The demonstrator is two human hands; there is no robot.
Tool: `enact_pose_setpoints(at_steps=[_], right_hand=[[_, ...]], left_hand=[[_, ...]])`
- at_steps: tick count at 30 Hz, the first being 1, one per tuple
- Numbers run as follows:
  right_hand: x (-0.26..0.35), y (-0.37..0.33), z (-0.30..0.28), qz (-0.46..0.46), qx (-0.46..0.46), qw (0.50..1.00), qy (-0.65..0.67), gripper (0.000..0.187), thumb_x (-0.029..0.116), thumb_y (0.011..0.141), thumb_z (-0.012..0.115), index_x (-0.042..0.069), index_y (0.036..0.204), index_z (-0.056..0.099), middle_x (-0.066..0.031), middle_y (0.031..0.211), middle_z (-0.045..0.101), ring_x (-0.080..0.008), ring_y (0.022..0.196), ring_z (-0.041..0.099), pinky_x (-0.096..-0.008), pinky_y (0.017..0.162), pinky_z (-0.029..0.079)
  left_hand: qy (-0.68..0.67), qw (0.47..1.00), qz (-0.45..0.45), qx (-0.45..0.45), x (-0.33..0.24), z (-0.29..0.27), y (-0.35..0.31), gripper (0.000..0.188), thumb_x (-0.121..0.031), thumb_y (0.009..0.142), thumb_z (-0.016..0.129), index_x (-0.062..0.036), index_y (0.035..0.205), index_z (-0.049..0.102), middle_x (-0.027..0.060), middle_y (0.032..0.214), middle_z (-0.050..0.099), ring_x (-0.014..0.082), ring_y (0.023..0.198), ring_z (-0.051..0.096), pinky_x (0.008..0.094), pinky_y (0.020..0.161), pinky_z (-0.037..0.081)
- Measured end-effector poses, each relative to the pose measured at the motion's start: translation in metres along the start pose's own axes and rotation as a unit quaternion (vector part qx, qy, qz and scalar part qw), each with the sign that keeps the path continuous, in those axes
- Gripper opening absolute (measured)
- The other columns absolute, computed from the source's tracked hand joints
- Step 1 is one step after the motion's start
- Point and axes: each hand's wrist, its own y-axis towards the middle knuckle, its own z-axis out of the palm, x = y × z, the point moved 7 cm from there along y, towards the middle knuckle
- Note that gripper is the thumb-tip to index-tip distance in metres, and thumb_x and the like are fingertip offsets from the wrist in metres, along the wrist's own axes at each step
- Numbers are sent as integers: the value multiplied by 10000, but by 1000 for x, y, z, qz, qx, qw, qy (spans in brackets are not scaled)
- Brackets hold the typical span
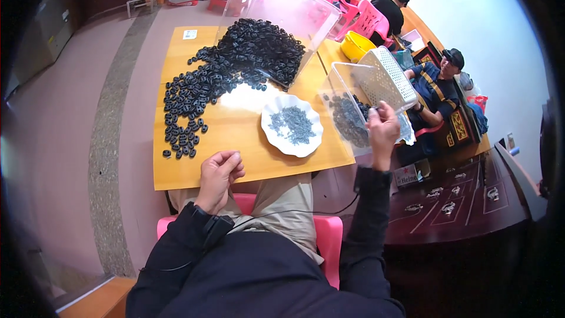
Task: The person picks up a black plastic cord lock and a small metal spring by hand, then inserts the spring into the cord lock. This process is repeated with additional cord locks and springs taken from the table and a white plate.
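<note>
My right hand is raised over a clear plastic bin at the right edge of the table, its fingertips pinched on a small black plastic piece. Dark pieces lie inside that bin. Low over the table's near edge, my left hand is closed, thumb pressed to the curled fingers; whatever it may hold is hidden. Between the hands stands a white scalloped plate with a heap of small grey parts. Many black oval pieces with two holes are spread over the table's left half.
A large clear tub lies tipped at the back, black pieces spilling from it. White perforated basket and yellow bowl stand at the right. Beyond them a person sits; others sit farther back near pink chairs.
</note>
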Motion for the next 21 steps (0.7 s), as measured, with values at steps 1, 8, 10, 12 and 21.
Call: enact_pose_setpoints(at_steps=[1,8,10,12,21], right_hand=[[-10,10,-12,-11,-24,999,-30,329,63,866,619,-53,1170,569,-64,834,620,-96,647,583,-230,546,511],[44,-50,72,-64,125,982,130,179,61,875,625,-32,1026,653,-23,753,630,-77,604,573,-205,538,467],[57,-86,127,-88,227,955,172,164,62,870,635,-25,1007,663,-13,725,631,-72,604,572,-209,534,457],[81,-120,172,-113,303,930,175,161,67,859,647,-29,986,667,-25,703,634,-73,599,571,-221,530,453],[122,-173,283,-191,400,895,43,237,168,805,655,25,993,679,-140,850,660,-305,745,640,-385,689,502]], left_hand=[[4,1000,1,7,0,4,1,121,-105,913,610,-18,997,608,20,803,607,91,694,589,234,651,529],[-4,1000,25,-13,3,0,2,136,-104,910,613,-5,1003,601,27,810,607,97,694,590,236,651,530],[-19,998,48,-24,2,-5,2,171,-111,917,604,-3,1047,577,25,822,606,97,694,589,245,652,533],[-35,996,66,-45,2,-7,1,189,-116,921,599,-6,1071,565,22,819,603,97,692,588,244,647,533],[-76,978,128,-148,-7,-21,-5,164,-157,955,544,-19,1039,517,32,847,573,73,663,566,212,572,510]])
